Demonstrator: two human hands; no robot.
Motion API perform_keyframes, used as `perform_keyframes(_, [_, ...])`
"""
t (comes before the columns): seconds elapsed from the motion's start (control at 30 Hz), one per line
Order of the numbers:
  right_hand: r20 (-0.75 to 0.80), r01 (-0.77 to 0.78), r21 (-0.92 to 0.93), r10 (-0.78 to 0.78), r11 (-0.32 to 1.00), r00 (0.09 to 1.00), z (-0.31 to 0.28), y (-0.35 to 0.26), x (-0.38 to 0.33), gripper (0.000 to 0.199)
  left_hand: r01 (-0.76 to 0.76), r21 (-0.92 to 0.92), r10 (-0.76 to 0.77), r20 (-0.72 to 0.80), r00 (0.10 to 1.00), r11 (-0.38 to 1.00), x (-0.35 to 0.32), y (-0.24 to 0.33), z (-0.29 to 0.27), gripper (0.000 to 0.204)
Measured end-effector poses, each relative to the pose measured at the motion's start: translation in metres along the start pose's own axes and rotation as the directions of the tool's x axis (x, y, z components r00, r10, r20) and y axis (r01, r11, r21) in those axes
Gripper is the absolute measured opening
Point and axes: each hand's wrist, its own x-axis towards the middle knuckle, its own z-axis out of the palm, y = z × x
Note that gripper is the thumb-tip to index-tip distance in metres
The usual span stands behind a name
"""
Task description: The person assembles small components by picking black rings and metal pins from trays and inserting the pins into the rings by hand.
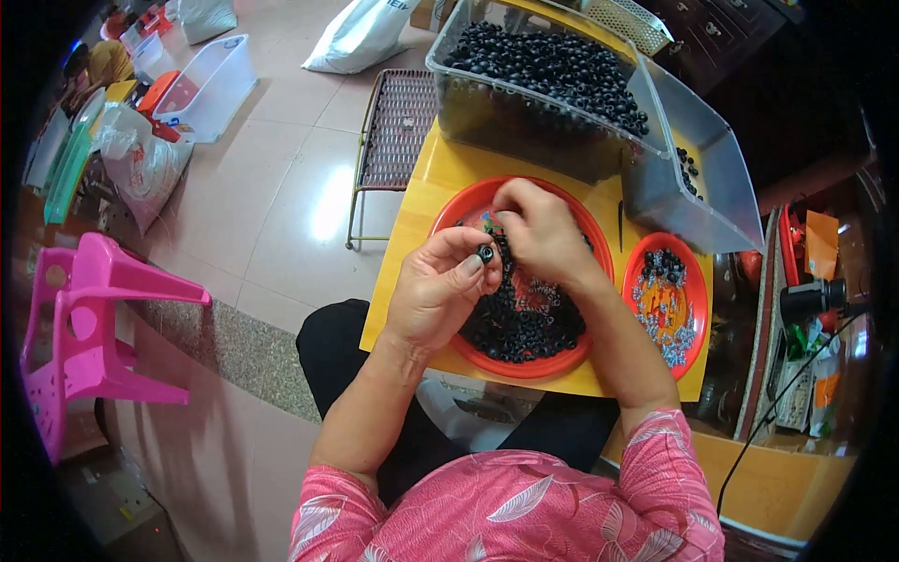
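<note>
My left hand pinches a small black ring-shaped plastic part between thumb and forefinger, its round opening facing up. Beside it, my right hand hovers over the large red round tray with its fingers curled in. Whatever those fingers hold, if anything, is hidden behind the hand. Many loose black parts lie in the tray below both hands. To the right, a smaller red tray contains black parts and small silvery pieces.
A clear bin heaped with black parts stands at the yellow table's far side, another clear bin beside it. A woven stool is left of the table. A pink plastic stool and white sacks occupy the floor.
</note>
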Motion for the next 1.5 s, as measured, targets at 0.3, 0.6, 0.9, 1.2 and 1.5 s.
perform_keyframes(0.3, [0.209, -0.29, 0.925, 0.311, 0.245, 0.927, -0.036, -0.035, -0.081, 0.012, 0.045, 0.254, -0.042, -0.018, 0.999, 0.966, -0.008, -0.013, 0.012, 0.023])
perform_keyframes(0.6, [0.209, -0.287, 0.934, 0.33, 0.211, 0.921, -0.026, -0.042, -0.088, 0.008, -0.02, 0.37, -0.003, 0.062, 0.998, 0.929, -0.012, -0.016, 0.009, 0.021])
perform_keyframes(0.9, [0.209, -0.302, 0.909, 0.315, 0.286, 0.926, -0.02, -0.036, -0.09, 0.009, -0.19, 0.643, 0.085, 0.191, 0.978, 0.742, -0.011, -0.012, 0.012, 0.017])
perform_keyframes(1.2, [0.402, -0.414, 0.907, 0.141, 0.073, 0.905, -0.017, -0.024, -0.1, 0.023, -0.389, 0.783, 0.17, 0.351, 0.921, 0.486, -0.014, -0.013, 0.019, 0.022])
perform_keyframes(1.5, [0.374, -0.407, 0.895, 0.188, 0.184, 0.908, -0.02, -0.02, -0.108, 0.02, -0.398, 0.831, 0.081, 0.399, 0.913, 0.39, -0.015, -0.016, 0.023, 0.015])
